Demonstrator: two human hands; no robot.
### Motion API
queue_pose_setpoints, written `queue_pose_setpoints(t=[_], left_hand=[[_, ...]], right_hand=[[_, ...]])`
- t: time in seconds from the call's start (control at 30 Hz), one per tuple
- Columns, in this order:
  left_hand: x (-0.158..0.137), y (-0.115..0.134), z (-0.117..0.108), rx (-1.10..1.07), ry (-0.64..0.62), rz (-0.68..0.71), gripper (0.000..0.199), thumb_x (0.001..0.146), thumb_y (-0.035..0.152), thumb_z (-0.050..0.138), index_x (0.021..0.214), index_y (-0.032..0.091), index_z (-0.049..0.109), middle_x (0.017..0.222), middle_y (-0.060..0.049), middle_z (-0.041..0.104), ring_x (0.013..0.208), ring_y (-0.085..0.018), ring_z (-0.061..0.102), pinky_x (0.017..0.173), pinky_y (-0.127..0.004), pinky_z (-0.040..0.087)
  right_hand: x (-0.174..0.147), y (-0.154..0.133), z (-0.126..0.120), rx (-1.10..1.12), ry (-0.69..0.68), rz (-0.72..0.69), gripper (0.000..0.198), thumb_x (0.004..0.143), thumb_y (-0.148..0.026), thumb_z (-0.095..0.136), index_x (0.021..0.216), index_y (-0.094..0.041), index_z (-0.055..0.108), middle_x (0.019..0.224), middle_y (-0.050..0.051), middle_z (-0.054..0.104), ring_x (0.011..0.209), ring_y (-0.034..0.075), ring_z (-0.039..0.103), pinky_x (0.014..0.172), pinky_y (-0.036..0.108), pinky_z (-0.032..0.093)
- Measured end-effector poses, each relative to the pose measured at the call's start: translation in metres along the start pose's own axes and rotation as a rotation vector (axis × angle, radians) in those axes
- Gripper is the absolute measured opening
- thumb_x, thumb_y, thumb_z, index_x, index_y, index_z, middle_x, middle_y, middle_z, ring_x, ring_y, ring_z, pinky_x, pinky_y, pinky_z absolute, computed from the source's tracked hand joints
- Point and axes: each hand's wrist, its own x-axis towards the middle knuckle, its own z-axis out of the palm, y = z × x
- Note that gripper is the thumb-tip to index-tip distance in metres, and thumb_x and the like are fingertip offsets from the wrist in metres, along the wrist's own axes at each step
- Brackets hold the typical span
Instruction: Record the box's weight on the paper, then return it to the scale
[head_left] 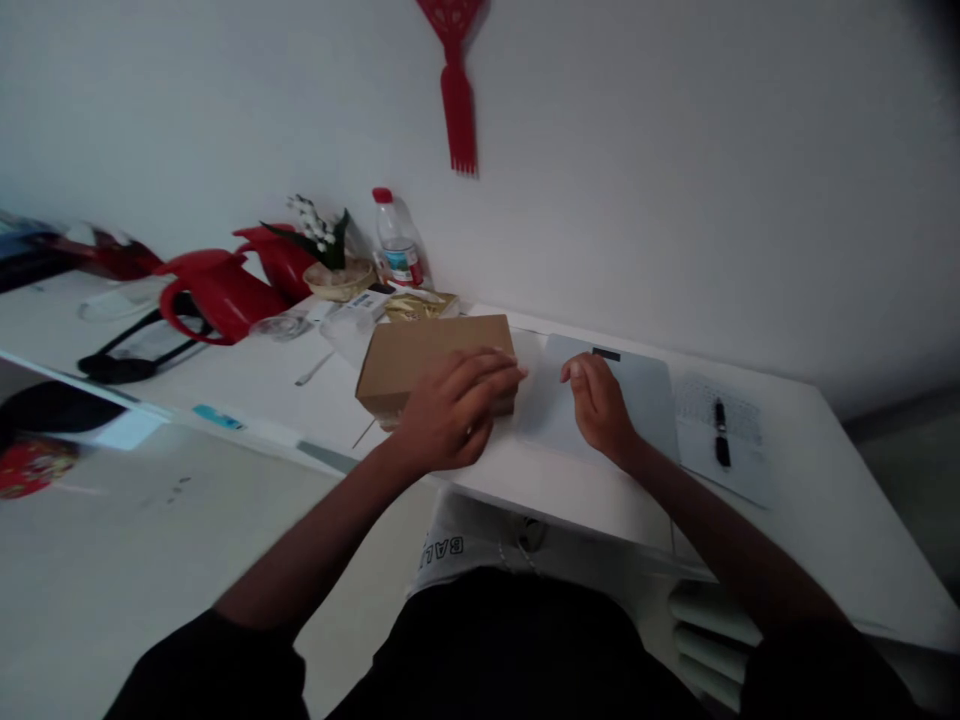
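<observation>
Head view, left hand (456, 408) part-spread over cardboard box (409, 352), right hand (600, 405) half-curled over grey slab (649, 385)

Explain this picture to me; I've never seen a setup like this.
There is no machine here: a camera worn on a person's head looks forward and down at two bare hands. The left hand is in front of a closed cardboard box; whether they touch is unclear. The right hand, fingers curled, is over what looks like a digital scale. I see nothing held. On the white table, a black pen lies on a written sheet; on the other side are red pitchers and a red-capped bottle.
</observation>
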Motion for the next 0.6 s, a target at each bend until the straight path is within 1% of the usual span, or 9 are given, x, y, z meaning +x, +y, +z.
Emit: queue_pose_setpoints(t=[0.1, 0.23, 0.3, 0.4, 0.5, 0.6], left_hand=[[0.018, 0.017, 0.015, 0.035, -0.05, 0.172, 0.055, 0.082, 0.012, 0.046, 0.136, 0.016, 0.053, 0.121, -0.013, 0.065, 0.111, -0.03, 0.06, 0.089, -0.045, 0.049], [0.037, 0.042, 0.038, -0.029, -0.045, 0.36, 0.038, 0.091, 0.013, 0.043, 0.126, 0.012, 0.059, 0.116, -0.011, 0.068, 0.106, -0.027, 0.06, 0.084, -0.042, 0.048], [0.045, 0.055, 0.05, -0.073, -0.021, 0.447, 0.032, 0.095, 0.015, 0.049, 0.124, 0.011, 0.061, 0.114, -0.01, 0.068, 0.104, -0.026, 0.06, 0.083, -0.04, 0.048], [0.055, 0.072, 0.072, -0.139, 0.007, 0.568, 0.028, 0.093, 0.017, 0.06, 0.12, 0.011, 0.064, 0.109, -0.009, 0.069, 0.101, -0.022, 0.061, 0.083, -0.037, 0.049], [0.063, 0.088, 0.093, -0.221, 0.011, 0.692, 0.027, 0.092, 0.019, 0.064, 0.117, 0.011, 0.066, 0.104, -0.008, 0.069, 0.095, -0.02, 0.061, 0.078, -0.034, 0.05], [0.068, 0.103, 0.114, -0.275, 0.001, 0.813, 0.027, 0.092, 0.022, 0.066, 0.117, 0.011, 0.068, 0.103, -0.009, 0.069, 0.092, -0.02, 0.061, 0.075, -0.033, 0.05]], right_hand=[[-0.009, 0.002, -0.012, -0.091, -0.098, -0.122, 0.027, 0.105, -0.027, 0.029, 0.083, -0.021, 0.041, 0.078, 0.006, 0.05, 0.076, 0.021, 0.044, 0.073, 0.038, 0.035], [-0.028, 0.011, -0.027, -0.223, -0.16, -0.207, 0.018, 0.1, -0.021, 0.035, 0.082, -0.02, 0.04, 0.076, 0.006, 0.048, 0.073, 0.021, 0.04, 0.07, 0.037, 0.033], [-0.039, 0.015, -0.034, -0.277, -0.195, -0.214, 0.017, 0.097, -0.016, 0.038, 0.08, -0.019, 0.04, 0.076, 0.005, 0.048, 0.072, 0.019, 0.039, 0.07, 0.036, 0.033], [-0.054, 0.019, -0.045, -0.382, -0.261, -0.205, 0.018, 0.094, -0.011, 0.041, 0.077, -0.018, 0.042, 0.076, 0.004, 0.05, 0.072, 0.018, 0.039, 0.071, 0.035, 0.032], [-0.067, 0.02, -0.055, -0.501, -0.285, -0.229, 0.02, 0.09, -0.006, 0.043, 0.074, -0.017, 0.044, 0.074, 0.003, 0.049, 0.071, 0.018, 0.038, 0.069, 0.034, 0.03], [-0.082, 0.024, -0.064, -0.537, -0.313, -0.18, 0.021, 0.088, -0.005, 0.045, 0.072, -0.017, 0.044, 0.071, 0.003, 0.046, 0.07, 0.017, 0.035, 0.067, 0.033, 0.027]])
